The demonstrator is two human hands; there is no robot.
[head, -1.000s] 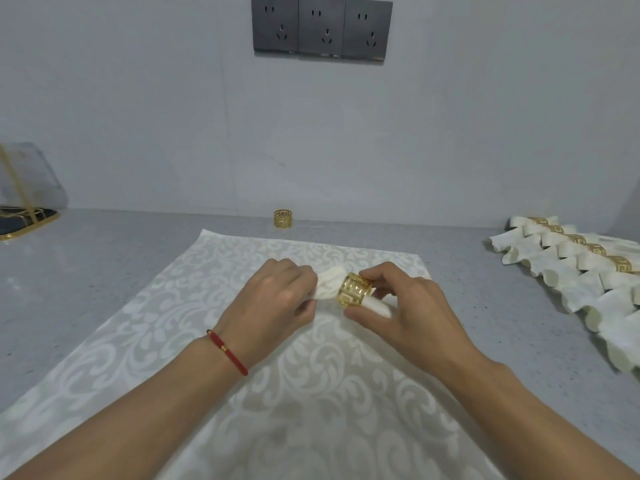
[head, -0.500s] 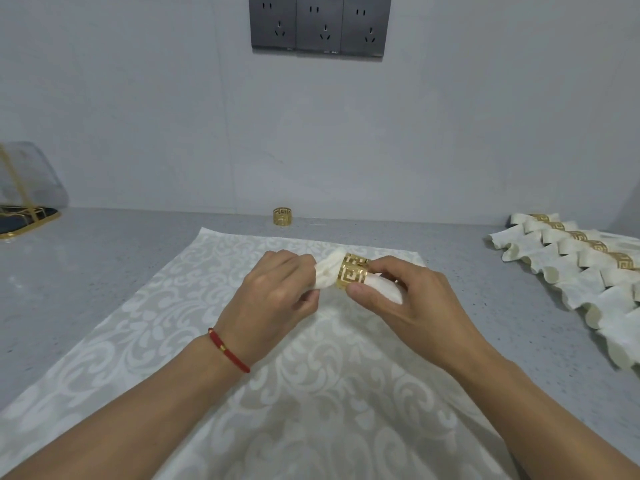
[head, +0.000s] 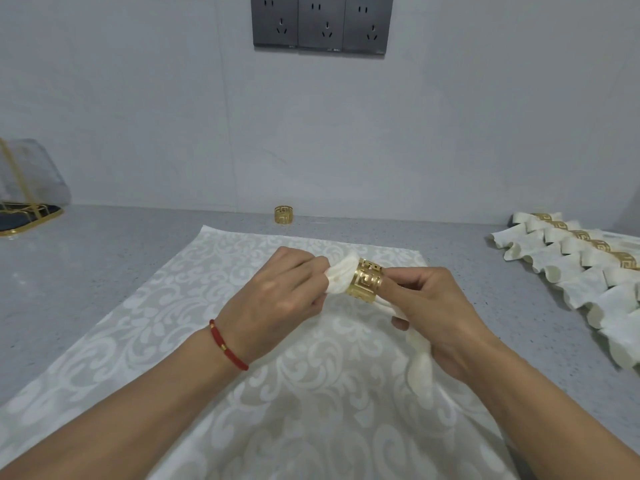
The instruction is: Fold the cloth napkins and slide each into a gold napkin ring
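Note:
A rolled white cloth napkin point(head: 341, 278) runs through a gold napkin ring point(head: 366, 284) with a cut-out key pattern, held above the patterned mat. My left hand point(head: 277, 289) pinches the napkin's end that sticks out of the ring on the left. My right hand point(head: 440, 313) holds the ring between thumb and fingers, and the rest of the napkin point(head: 420, 358) trails down under that palm. A spare gold ring point(head: 284, 214) stands alone near the wall.
A white damask mat point(head: 242, 393) covers the grey counter point(head: 86, 271). Several ringed napkins point(head: 588, 268) lie in a row at the right. A gold-framed tray with a clear cover point(head: 24, 202) sits at the far left. Wall sockets point(head: 322, 24) are above.
Both hands have lifted the napkin and ring higher off the mat. More of the napkin now hangs below my right hand.

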